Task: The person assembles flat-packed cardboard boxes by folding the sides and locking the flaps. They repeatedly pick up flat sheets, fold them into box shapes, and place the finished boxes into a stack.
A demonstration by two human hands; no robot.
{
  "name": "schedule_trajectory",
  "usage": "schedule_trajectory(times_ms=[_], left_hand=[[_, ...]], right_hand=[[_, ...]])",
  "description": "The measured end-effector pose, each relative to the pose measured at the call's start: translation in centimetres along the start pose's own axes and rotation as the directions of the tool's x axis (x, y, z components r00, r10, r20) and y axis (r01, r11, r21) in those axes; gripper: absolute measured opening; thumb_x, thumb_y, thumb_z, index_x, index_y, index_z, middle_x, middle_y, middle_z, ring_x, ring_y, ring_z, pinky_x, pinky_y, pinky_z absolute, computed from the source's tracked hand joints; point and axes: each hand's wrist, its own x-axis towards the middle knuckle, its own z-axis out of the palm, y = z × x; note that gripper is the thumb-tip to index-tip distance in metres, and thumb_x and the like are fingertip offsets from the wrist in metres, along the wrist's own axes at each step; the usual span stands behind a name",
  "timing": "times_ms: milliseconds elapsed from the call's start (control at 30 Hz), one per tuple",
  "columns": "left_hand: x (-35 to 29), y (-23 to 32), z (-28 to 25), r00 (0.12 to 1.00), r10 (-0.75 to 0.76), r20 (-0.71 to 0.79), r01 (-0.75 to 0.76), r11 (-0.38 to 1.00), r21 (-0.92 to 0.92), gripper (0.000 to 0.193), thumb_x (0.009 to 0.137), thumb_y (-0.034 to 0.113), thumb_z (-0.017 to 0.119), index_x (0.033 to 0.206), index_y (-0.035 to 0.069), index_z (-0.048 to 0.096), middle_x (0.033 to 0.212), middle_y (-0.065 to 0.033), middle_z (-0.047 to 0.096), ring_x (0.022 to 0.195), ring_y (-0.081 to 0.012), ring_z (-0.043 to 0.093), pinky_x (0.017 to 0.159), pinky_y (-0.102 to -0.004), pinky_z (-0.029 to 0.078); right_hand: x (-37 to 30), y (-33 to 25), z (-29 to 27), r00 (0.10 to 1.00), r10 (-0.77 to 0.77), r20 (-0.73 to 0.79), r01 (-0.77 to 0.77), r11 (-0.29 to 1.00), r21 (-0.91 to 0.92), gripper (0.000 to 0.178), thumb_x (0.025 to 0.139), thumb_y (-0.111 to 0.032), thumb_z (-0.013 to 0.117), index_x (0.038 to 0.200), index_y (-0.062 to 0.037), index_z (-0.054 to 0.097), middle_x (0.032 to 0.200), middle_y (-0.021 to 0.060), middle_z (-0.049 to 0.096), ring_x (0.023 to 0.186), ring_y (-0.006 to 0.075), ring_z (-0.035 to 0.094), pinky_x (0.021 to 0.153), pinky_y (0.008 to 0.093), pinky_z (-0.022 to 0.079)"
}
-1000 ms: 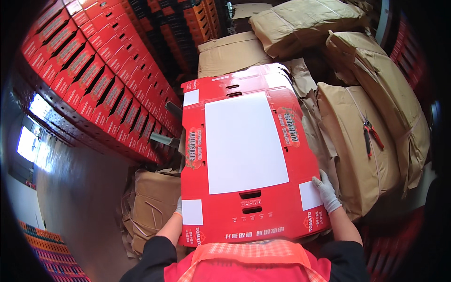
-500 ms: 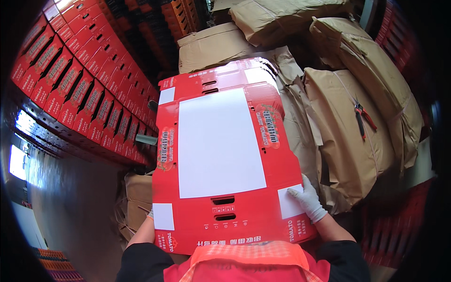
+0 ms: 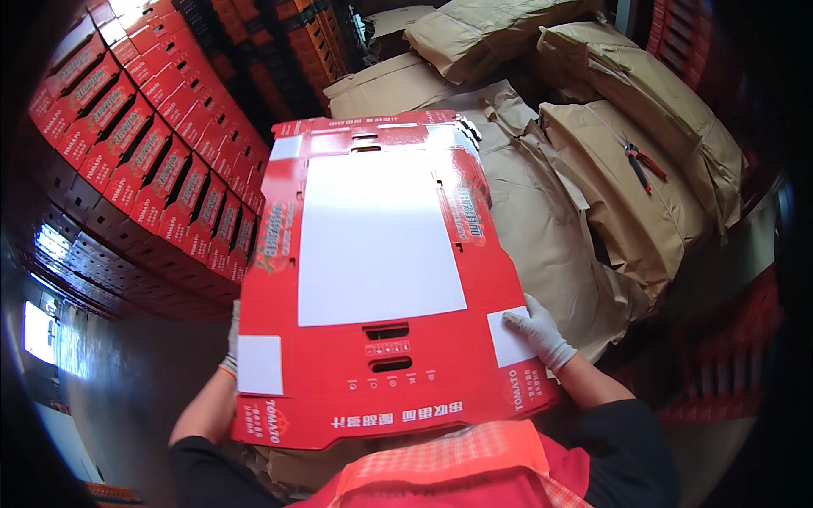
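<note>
I hold a flat, unfolded red carton blank (image 3: 373,254) with a large white panel in front of my chest. My right hand (image 3: 538,330), in a white glove, grips its lower right edge with the fingers on top. My left hand (image 3: 231,343), also gloved, grips the lower left edge and is mostly hidden behind the card. More red flat blanks (image 3: 364,127) lie stacked just beyond the one I hold.
A tall wall of stacked red cartons (image 3: 135,161) stands on the left. Bundles wrapped in brown paper (image 3: 627,161) are piled on the right, with red-handled pliers (image 3: 644,159) lying on one. Brown cardboard sheets (image 3: 381,85) lie behind.
The carton blank has shifted right and closer in the view, and tilted a little. Both hands keep their hold on its lower edges.
</note>
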Motion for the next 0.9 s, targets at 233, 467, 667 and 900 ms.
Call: schedule_trajectory(times_ms=[233,467,667,900], left_hand=[[-15.2,18.0,5.6,1.000,0.010,0.024,-0.018,0.918,0.395,0.084,0.092,0.070,0.044,0.131,-0.003,0.053,0.086,-0.0095,0.067,0.071,-0.0176,0.060,0.067,-0.0291,0.049],[-20.1,22.2,15.4,0.949,0.043,0.313,-0.217,0.809,0.547,0.089,0.090,0.073,0.045,0.131,-0.006,0.052,0.083,-0.0087,0.067,0.068,-0.0161,0.059,0.066,-0.0280,0.048],[-13.7,11.2,25.8,0.534,0.135,0.835,-0.593,0.763,0.256,0.077,0.096,0.059,0.049,0.144,-0.001,0.041,0.142,-0.0235,0.048,0.127,-0.0327,0.052,0.108,-0.0448,0.040],[-3.5,-11.3,28.1,0.202,0.289,0.936,-0.821,-0.470,0.323,0.081,0.093,0.054,0.048,0.154,0.005,0.026,0.160,-0.0262,0.016,0.148,-0.0436,0.017,0.116,-0.0645,0.009]], right_hand=[[1.4,2.0,7.7,0.932,0.121,0.343,-0.210,0.948,0.237,0.062,0.094,-0.046,0.063,0.133,0.0020,0.053,0.115,0.0099,0.066,0.097,0.0145,0.063,0.086,0.0278,0.050],[1.8,2.8,17.0,0.935,-0.347,0.079,0.356,0.919,-0.173,0.073,0.102,-0.048,0.042,0.152,0.0027,0.024,0.158,0.0225,0.024,0.147,0.0328,0.024,0.119,0.0364,0.024],[-2.8,6.2,17.3,0.940,-0.334,-0.065,0.336,0.941,0.025,0.064,0.100,-0.044,0.046,0.144,0.0007,0.031,0.147,0.0206,0.032,0.138,0.0312,0.033,0.114,0.0360,0.028],[-10.9,11.6,9.1,0.950,-0.143,-0.279,0.125,0.989,-0.080,0.049,0.098,-0.039,0.049,0.132,-0.0031,0.045,0.131,0.0193,0.044,0.124,0.0303,0.043,0.106,0.0369,0.035]])
